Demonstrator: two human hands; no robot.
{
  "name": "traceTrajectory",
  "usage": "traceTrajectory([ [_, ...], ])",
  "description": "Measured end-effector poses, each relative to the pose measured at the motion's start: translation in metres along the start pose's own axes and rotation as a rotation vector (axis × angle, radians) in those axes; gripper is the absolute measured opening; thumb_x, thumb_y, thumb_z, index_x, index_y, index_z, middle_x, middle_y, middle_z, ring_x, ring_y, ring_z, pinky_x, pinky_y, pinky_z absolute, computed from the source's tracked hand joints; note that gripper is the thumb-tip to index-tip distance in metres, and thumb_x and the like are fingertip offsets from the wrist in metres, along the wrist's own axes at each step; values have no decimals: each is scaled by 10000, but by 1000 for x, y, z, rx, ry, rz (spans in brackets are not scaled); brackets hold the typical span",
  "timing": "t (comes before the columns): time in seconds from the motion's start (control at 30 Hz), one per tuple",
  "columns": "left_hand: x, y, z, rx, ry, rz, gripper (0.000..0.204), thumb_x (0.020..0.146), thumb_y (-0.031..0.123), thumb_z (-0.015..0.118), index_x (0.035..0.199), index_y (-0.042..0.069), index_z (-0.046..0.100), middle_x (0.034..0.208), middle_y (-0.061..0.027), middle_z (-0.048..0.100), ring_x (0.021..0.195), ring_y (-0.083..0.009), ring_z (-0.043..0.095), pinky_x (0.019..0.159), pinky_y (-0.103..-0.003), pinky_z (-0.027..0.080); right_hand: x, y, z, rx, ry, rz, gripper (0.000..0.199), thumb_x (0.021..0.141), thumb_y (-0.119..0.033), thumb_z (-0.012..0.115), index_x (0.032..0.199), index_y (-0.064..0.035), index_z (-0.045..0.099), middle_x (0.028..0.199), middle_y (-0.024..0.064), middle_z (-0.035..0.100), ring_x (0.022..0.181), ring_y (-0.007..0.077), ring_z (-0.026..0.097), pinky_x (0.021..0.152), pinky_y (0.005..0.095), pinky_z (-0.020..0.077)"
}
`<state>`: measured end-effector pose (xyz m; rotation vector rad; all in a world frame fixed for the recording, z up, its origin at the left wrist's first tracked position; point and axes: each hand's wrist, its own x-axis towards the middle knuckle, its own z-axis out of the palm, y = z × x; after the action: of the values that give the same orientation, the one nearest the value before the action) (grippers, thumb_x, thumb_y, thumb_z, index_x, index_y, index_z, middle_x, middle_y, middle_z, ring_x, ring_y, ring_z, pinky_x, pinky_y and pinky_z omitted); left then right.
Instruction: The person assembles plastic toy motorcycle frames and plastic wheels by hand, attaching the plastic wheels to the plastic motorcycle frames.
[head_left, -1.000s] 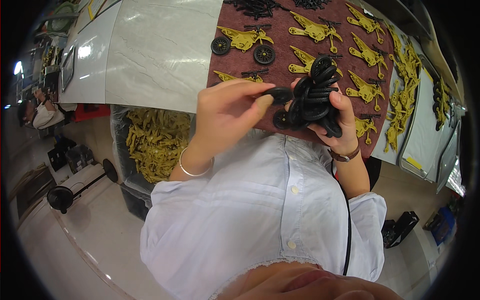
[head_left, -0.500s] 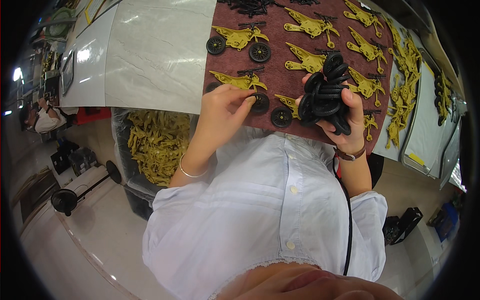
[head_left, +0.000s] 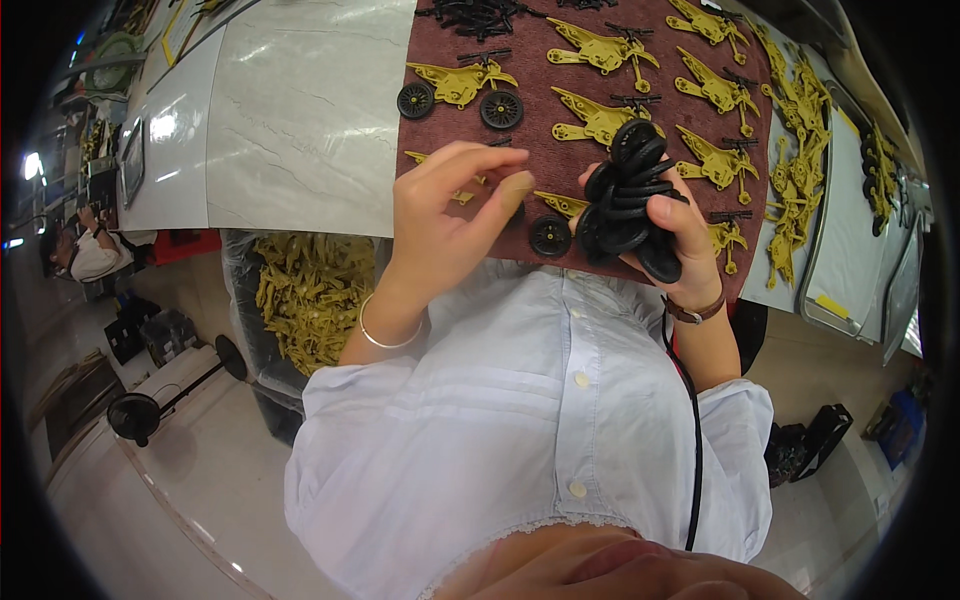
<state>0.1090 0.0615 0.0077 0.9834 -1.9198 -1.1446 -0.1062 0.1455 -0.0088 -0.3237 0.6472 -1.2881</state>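
Observation:
My right hand [head_left: 698, 240] is closed around a bunch of black toy wheels [head_left: 628, 212] with treaded tyres, held over the cloth. My left hand [head_left: 437, 208] hovers left of it, thumb and forefinger apart with nothing between them. Beneath it, a yellow toy motorcycle body [head_left: 463, 196] is mostly hidden, and a wheel at its front shows only in part. Between the hands lies a loose-looking black wheel [head_left: 550, 236] beside another yellow body [head_left: 562, 204]. Farther back, a yellow motorcycle body [head_left: 455, 84] has a rear wheel [head_left: 416, 99] and a front wheel [head_left: 501, 110].
Rows of yellow bodies with black handlebars [head_left: 603, 48] lie on the maroon cloth [head_left: 530, 135]. Black parts [head_left: 480, 16] are heaped at its back, yellow parts [head_left: 800, 150] along its right. A bin [head_left: 240, 300] of yellow parts stands below the grey tabletop [head_left: 300, 110].
My left hand has lifted off the front wheel of the near-left motorcycle body, and its thumb and forefinger have parted. My right hand still grips the wheels, slightly lower and turned.

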Motion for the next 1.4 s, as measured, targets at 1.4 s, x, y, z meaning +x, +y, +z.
traceTrajectory([
  [1.4,75,19,25,-341,-526,-139,232,851,8,660,1075,-54,654,993,-84,665,873,-104,637,748,-226,512,7,-15,0,-399,79,-47,312,801,-136,739,1064,-11,628,906,-2,631,769,64,591,708,221,486],
])
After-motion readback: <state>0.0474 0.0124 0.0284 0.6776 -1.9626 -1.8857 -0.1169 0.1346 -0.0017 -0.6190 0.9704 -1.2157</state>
